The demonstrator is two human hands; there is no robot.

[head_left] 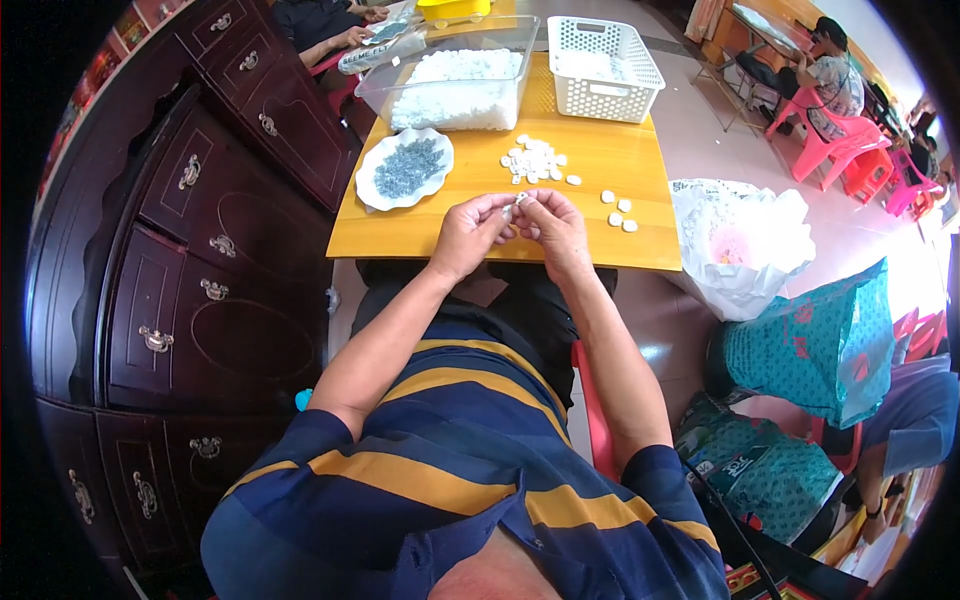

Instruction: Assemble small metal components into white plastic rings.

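My left hand and my right hand meet above the near edge of the yellow table. Their fingertips pinch a small white piece, partly hidden by the fingers, so its exact kind is unclear. Just beyond lies a loose pile of small white rounded plastic pieces. Several more white pieces sit apart to the right of my right hand. A white plate with a wavy rim, left of the pile, holds many small dark grey-blue parts.
A clear tub heaped with white pieces and a white perforated basket stand at the table's far side. Dark wooden drawers line the left. White and teal bags stand on the right floor. Other people sit farther off.
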